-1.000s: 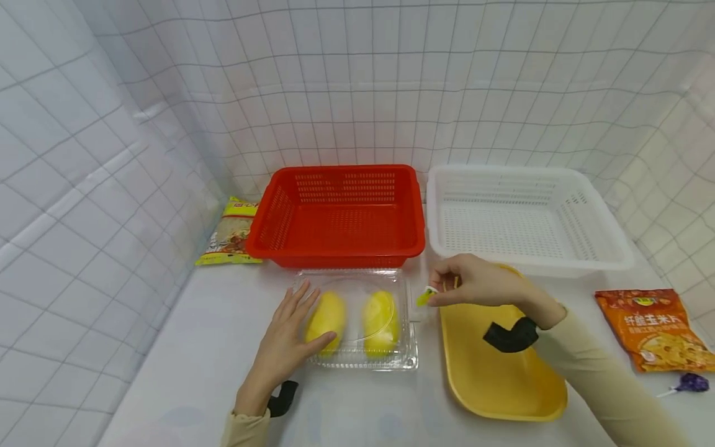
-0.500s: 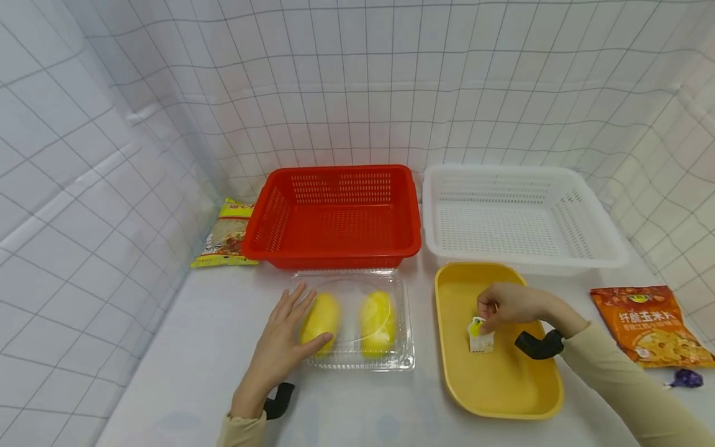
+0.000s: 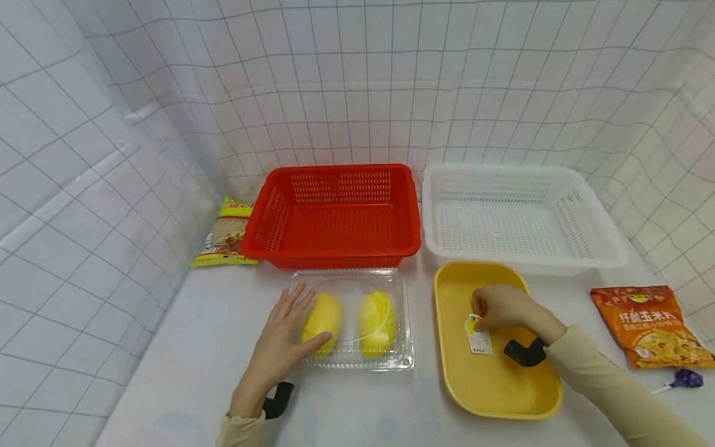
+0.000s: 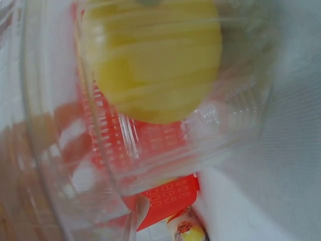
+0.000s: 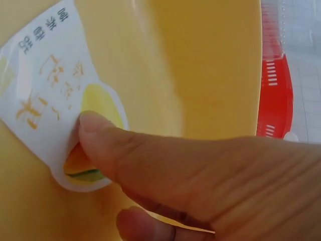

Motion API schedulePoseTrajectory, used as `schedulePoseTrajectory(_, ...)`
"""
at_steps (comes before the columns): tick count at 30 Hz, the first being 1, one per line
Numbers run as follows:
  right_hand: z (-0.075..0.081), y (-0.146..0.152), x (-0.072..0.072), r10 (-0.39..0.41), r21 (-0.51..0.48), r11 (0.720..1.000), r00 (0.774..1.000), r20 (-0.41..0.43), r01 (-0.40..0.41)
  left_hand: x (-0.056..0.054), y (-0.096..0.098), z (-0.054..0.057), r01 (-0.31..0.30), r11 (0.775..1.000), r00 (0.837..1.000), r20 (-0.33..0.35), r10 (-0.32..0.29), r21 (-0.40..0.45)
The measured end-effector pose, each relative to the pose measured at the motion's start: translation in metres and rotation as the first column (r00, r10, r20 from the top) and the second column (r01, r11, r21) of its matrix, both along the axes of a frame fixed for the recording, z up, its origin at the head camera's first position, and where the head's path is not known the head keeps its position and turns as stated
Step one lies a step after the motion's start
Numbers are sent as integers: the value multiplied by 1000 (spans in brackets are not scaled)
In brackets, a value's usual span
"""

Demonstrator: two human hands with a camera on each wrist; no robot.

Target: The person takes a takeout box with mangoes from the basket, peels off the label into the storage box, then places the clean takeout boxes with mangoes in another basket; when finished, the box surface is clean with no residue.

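Note:
My right hand (image 3: 505,308) pinches a white paper label (image 3: 479,343) over the yellow tray (image 3: 497,392). The right wrist view shows the thumb across the label's rounded end, where yellow and orange fruit is printed; orange and black characters run over the rest. Spread fingers of my left hand (image 3: 282,338) rest on the left side of a clear plastic clamshell box (image 3: 349,363). Inside it lie two yellow, mango-like fruits (image 3: 322,324), their details blurred by the lid. The left wrist view looks through the clear plastic at one yellow fruit (image 4: 155,60).
Behind the box stands a red basket (image 3: 335,251), with a white basket (image 3: 519,257) to its right. A yellow-edged food packet (image 3: 226,239) leans at the far left. An orange snack bag (image 3: 653,326) and a purple lollipop (image 3: 687,378) lie at the right.
My right hand has carried the label from beside the clear box rightward and down into the yellow tray, then shifted slightly left. My left hand has stayed on the box.

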State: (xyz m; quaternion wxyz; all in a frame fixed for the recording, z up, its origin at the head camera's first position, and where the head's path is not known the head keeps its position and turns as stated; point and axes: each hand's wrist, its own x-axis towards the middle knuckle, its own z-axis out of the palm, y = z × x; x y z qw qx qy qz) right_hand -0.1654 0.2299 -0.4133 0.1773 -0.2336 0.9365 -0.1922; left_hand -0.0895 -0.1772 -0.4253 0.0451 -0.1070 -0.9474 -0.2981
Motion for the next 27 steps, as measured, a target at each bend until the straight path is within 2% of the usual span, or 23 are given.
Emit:
schedulePoseTrajectory(4, 0, -2, 0, -1, 23, 1000, 999, -38, 1, -1, 0, 0, -1, 1000, 1000, 5, 1, 4)
schedulePoseTrajectory(7, 1, -1, 0, 50, 19, 999, 996, -78, -49, -1, 0, 1, -10, 1000, 1000, 22, 9, 14)
schedulePoseTrajectory(10, 8, 5, -1, 117, -37, 992, 991, -64, -120, 0, 1, 0, -16, 1000, 999, 34, 15, 16)
schedulePoseTrajectory(13, 24, 22, -4, 156, -137, 978, 987, -35, -160, 0, 1, 0, -14, 1000, 999, 32, 13, 20)
schedulePoseTrajectory(16, 46, 47, -10, 113, -226, 967, 993, -23, -116, 1, 0, 0, -10, 1000, 1000, 24, 9, 27)
schedulePoseTrajectory(19, 64, 77, -17, -14, -303, 953, 1000, -18, 8, 2, 0, -1, -13, 999, 1000, 20, 12, 31)
schedulePoseTrajectory(21, 70, 98, -22, -139, -369, 921, 990, -9, 126, 2, 0, -1, -15, 1000, 1000, 19, 14, 27)
schedulePoseTrajectory(23, 72, 119, -28, -268, -448, 865, 963, -35, 225, 1, 1, -2, -16, 1000, 1000, 18, 15, 26)
schedulePoseTrajectory(25, 72, 137, -35, -394, -534, 788, 917, -56, 306, 0, 1, -2, -13, 1000, 1000, 13, 13, 20)
schedulePoseTrajectory(27, 71, 153, -41, -524, -599, 703, 848, -73, 383, -1, 1, -2, -9, 1000, 1000, 10, 9, 19)
